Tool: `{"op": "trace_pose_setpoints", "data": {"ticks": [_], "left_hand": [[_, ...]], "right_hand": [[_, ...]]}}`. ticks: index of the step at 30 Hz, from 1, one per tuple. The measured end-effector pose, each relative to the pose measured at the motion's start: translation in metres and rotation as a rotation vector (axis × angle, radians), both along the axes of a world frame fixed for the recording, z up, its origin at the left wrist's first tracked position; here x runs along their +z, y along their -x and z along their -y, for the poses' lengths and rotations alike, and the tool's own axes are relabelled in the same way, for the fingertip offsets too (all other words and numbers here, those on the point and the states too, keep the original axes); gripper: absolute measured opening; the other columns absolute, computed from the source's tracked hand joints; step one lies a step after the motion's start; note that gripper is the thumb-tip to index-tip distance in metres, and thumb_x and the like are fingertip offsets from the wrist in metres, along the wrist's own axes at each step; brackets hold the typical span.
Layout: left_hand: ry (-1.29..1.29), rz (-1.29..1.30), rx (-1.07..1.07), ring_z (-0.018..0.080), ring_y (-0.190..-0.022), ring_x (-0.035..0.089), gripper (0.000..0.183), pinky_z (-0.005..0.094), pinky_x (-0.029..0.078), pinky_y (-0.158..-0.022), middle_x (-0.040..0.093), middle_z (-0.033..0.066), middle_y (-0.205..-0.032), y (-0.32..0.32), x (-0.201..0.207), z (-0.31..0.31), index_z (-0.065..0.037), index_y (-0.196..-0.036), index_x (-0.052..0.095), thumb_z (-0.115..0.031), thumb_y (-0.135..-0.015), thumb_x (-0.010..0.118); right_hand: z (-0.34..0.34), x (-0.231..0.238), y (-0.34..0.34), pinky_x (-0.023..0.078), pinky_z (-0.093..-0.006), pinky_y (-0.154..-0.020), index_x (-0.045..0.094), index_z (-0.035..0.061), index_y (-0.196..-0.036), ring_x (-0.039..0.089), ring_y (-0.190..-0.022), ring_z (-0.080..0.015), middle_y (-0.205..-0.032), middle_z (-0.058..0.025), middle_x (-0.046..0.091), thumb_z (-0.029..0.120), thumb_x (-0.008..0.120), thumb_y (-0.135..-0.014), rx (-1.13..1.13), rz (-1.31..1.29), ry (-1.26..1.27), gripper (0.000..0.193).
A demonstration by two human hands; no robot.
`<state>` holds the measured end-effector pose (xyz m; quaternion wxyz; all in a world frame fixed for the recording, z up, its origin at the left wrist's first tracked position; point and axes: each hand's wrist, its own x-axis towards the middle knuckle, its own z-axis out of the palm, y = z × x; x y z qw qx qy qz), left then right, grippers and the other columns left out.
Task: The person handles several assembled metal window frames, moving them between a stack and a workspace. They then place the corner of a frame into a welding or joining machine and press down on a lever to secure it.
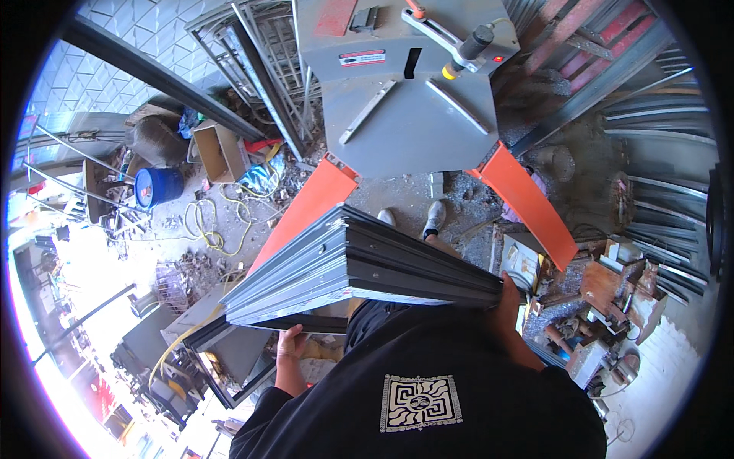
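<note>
A dark grey metal profile frame (413,264) is held in front of my body, with one mitred corner pointing away toward the machine. My right hand (508,304) is closed around the frame's right side, close to my hip. Lower on the left, my left hand (290,341) grips a lower bar of the frame; its fingers are partly hidden. Beyond the frame stands a grey machine table (417,126) with a slot and two angled metal fences. Orange extension wings (529,205) spread from its near corners, and the frame overlaps the left one.
A blue drum (158,187) and an open cardboard box (219,151) stand at left, near a loose yellow hose (206,229). Scraps litter the floor around my feet. Long metal profiles (665,191) are stacked at right, above a cluttered heap of tools and wood (612,294).
</note>
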<state>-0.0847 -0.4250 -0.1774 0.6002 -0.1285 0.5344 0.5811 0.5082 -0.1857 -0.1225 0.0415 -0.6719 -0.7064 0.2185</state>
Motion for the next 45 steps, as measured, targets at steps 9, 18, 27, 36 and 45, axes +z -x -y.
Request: {"op": "trace_pose_setpoints", "data": {"ticks": [9,18,27,36,45], "left_hand": [[0.025,0.002,0.011,0.0273,-0.128,0.068,0.065,0.0428,0.051,-0.119,0.073,0.0065,-0.131,-0.006,-0.009,0.013,-0.005,-0.141,0.064,0.002,-0.079,0.084],[0.088,0.004,-0.008,0.0309,-0.140,0.061,0.080,0.0476,0.047,-0.124,0.067,0.0074,-0.143,-0.011,-0.009,0.031,-0.005,-0.151,0.057,0.003,-0.076,0.084],[0.088,-0.016,0.006,0.0316,-0.139,0.061,0.084,0.0461,0.047,-0.123,0.066,0.0081,-0.143,-0.011,0.000,0.021,-0.005,-0.153,0.054,0.001,-0.076,0.087],[0.114,-0.037,-0.016,0.0317,-0.135,0.065,0.077,0.0472,0.050,-0.121,0.069,0.0091,-0.139,-0.006,-0.004,0.024,-0.005,-0.150,0.058,0.001,-0.078,0.085],[0.096,-0.027,-0.010,0.0302,-0.135,0.063,0.076,0.0450,0.048,-0.122,0.069,0.0073,-0.139,-0.005,-0.001,0.019,-0.005,-0.149,0.060,0.003,-0.077,0.084]], "right_hand": [[0.002,-0.014,-0.005,0.049,-0.0545,-0.116,0.046,0.0020,-0.163,0.060,-0.140,-0.0485,-0.154,-0.0269,0.060,0.035,0.095,-0.080,0.009,-0.035,0.025,0.103],[0.001,-0.037,-0.011,0.046,-0.0521,-0.123,0.044,0.0000,-0.163,0.057,-0.144,-0.0494,-0.156,-0.0287,0.057,0.020,0.096,-0.076,0.056,-0.106,0.012,0.103],[-0.002,-0.043,-0.013,0.046,-0.0519,-0.123,0.043,-0.0013,-0.163,0.057,-0.145,-0.0493,-0.157,-0.0289,0.057,0.024,0.095,-0.080,0.096,-0.122,0.008,0.102],[-0.001,-0.043,-0.011,0.048,-0.0519,-0.122,0.044,-0.0003,-0.162,0.058,-0.144,-0.0492,-0.157,-0.0285,0.058,0.024,0.096,-0.078,0.045,-0.127,0.023,0.102],[-0.002,-0.042,-0.008,0.048,-0.0531,-0.122,0.043,-0.0011,-0.162,0.059,-0.144,-0.0494,-0.155,-0.0291,0.059,0.025,0.096,-0.079,0.033,-0.117,0.054,0.101]]}}
